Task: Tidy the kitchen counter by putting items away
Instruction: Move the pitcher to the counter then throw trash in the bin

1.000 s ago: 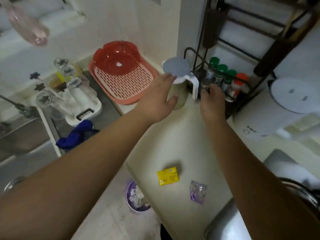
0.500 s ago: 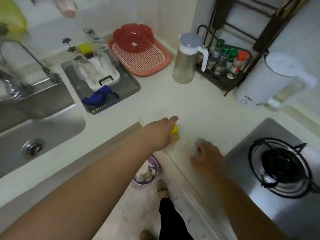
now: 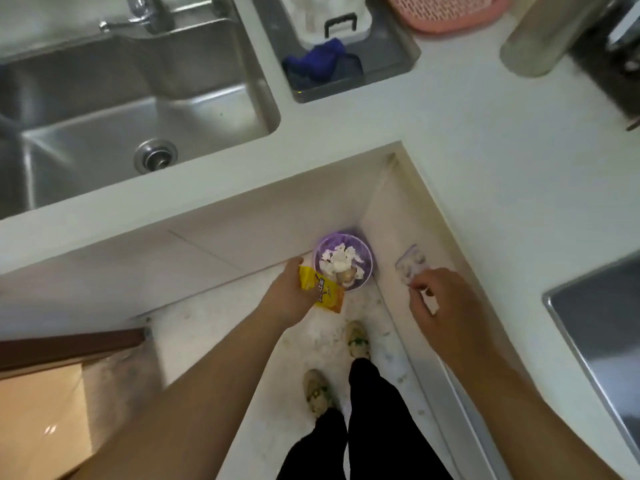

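The left hand grips a yellow packet, fingers curled round it, holding it just beside the rim of a small purple-lined bin on the floor in the inner corner of the cabinets. The right hand pinches a clear purple wrapper at its near edge (the wrapper hangs in front of the cabinet face, to the right of the bin). The bin holds crumpled white scraps. Beyond both hands runs a pale L-shaped counter. Far beyond the left hand is a steel sink with its drain; beside the sink, a grey tray carries a blue cloth. Right of the right hand, a steel stove edge shows. The speckled floor lies below the hands.
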Action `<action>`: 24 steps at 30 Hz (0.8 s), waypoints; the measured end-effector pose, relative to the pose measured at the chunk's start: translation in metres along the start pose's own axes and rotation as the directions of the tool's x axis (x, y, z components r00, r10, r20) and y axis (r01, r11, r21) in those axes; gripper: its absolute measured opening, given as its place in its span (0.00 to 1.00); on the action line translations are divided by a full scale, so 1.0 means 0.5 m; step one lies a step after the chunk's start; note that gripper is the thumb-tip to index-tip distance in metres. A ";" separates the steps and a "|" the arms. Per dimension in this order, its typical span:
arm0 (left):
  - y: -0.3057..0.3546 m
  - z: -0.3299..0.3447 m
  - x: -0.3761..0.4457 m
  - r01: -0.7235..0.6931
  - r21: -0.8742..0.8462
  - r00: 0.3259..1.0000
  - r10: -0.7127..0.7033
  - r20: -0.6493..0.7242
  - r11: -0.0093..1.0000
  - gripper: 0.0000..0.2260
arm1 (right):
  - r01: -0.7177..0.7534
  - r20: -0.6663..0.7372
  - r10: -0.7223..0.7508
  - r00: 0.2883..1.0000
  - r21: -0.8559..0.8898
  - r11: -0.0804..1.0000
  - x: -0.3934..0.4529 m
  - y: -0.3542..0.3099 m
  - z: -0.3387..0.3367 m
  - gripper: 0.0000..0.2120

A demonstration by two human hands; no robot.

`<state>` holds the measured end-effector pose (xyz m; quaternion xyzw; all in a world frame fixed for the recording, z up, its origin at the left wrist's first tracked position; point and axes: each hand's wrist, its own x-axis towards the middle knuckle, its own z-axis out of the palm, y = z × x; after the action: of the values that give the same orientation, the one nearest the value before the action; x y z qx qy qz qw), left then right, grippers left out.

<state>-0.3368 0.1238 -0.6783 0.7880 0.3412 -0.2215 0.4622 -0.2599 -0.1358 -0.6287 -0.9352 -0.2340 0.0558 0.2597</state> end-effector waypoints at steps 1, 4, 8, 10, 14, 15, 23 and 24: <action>-0.027 0.028 0.026 0.044 -0.074 0.999 -0.043 0.014 0.996 0.34 | -0.009 0.071 0.007 0.997 0.032 0.999 -0.001 -0.001 0.049 0.02; -0.093 0.124 0.139 0.136 -0.286 0.990 -0.140 0.006 0.949 0.32 | -0.156 0.244 0.134 0.960 0.071 0.985 0.007 0.061 0.245 0.05; -0.153 0.255 0.326 0.210 -0.467 0.972 -0.233 0.009 0.859 0.24 | -0.389 0.327 0.352 0.877 0.054 0.920 0.063 0.186 0.492 0.04; -0.174 0.304 0.416 0.261 -0.518 0.957 -0.288 0.030 0.814 0.21 | -0.454 0.333 0.415 0.847 0.045 0.890 0.111 0.237 0.588 0.01; -0.236 0.392 0.597 0.259 -0.493 0.959 -0.280 0.032 0.831 0.19 | -0.396 0.339 0.378 0.862 -0.017 0.918 0.205 0.344 0.767 0.10; -0.243 0.403 0.629 0.264 -0.508 0.959 -0.281 0.045 0.820 0.16 | -0.389 0.363 0.373 0.854 -0.029 0.921 0.219 0.367 0.796 0.11; -0.309 0.454 0.747 0.220 -0.471 0.976 -0.192 0.107 0.854 0.30 | -0.400 0.409 0.376 0.831 -0.029 0.916 0.260 0.432 0.873 0.14; -0.308 0.444 0.742 0.194 -0.412 0.981 -0.180 0.071 0.890 0.30 | -0.395 0.415 0.370 0.831 -0.027 0.918 0.264 0.428 0.876 0.14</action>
<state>-0.2104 0.1044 -1.1192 0.6309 0.4476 -0.1991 0.6017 -0.1548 -0.0346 -1.1120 -0.9217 -0.0901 0.3095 0.2158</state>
